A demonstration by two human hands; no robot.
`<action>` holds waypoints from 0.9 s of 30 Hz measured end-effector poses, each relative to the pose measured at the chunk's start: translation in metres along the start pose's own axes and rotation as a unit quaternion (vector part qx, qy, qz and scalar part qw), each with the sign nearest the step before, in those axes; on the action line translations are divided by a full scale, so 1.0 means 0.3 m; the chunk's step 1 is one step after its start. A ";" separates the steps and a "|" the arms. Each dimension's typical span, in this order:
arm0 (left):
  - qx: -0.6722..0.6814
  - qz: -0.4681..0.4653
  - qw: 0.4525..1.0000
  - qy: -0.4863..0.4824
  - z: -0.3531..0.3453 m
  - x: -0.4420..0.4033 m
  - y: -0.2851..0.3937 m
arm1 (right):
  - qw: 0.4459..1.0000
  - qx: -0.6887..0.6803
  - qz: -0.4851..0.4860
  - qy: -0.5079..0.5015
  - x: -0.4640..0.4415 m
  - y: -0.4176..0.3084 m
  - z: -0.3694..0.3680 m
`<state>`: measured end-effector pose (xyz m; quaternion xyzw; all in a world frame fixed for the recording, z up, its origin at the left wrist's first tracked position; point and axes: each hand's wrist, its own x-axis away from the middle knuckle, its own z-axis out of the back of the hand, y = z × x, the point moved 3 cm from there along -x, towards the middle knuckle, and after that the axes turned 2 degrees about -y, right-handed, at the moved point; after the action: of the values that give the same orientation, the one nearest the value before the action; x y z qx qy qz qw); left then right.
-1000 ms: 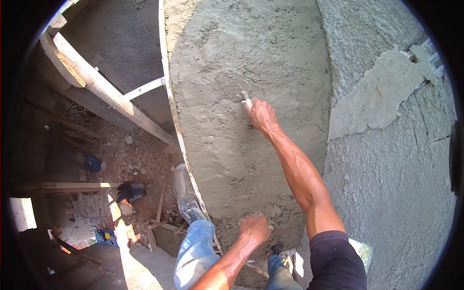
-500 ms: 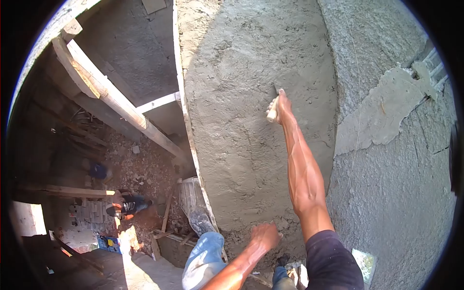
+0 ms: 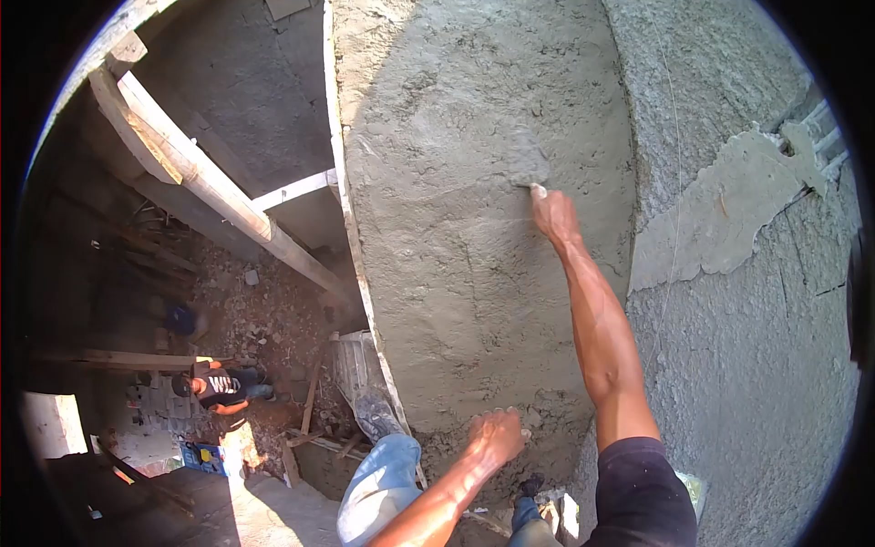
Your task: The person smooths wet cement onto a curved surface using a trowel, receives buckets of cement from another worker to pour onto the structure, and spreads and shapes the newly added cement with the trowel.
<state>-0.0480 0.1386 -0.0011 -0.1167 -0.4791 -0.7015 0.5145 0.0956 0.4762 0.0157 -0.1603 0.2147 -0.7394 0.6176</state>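
Note:
My right hand (image 3: 554,215) is wrapped round the handle of a trowel, arm stretched out over a wide strip of wet grey mortar (image 3: 456,301). The trowel's blade (image 3: 528,160) is blurred and pale against the surface, just beyond my fingers. Near the lower end of the strip, my left hand (image 3: 499,434) is closed in a fist, its knuckles showing. Whether anything lies inside that fist is hidden. Rougher, crumbly mortar (image 3: 547,419) surrounds the left hand's side of the strip.
A thin board edge (image 3: 351,219) bounds the mortar on the left, beside a deep drop. Wooden beams (image 3: 219,201) cross that gap. Down below, a person (image 3: 219,387) stands among rubble. Rough grey wall (image 3: 747,365) and a smoother patch (image 3: 720,210) lie to the right.
My right hand has drawn the trowel back toward me and slightly right, its wrist turned. The left hand has shifted slightly. Below, the person has straightened from a bent posture.

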 end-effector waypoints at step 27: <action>-0.073 0.090 0.985 0.127 -0.077 0.011 0.029 | 0.925 0.096 0.166 -0.329 0.896 -0.108 -0.616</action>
<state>-0.0346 0.1182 -0.0059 -0.1065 -0.3451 -0.6947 0.6221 -0.0744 0.2390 -0.1333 -0.2961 -0.0489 -0.5494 0.7798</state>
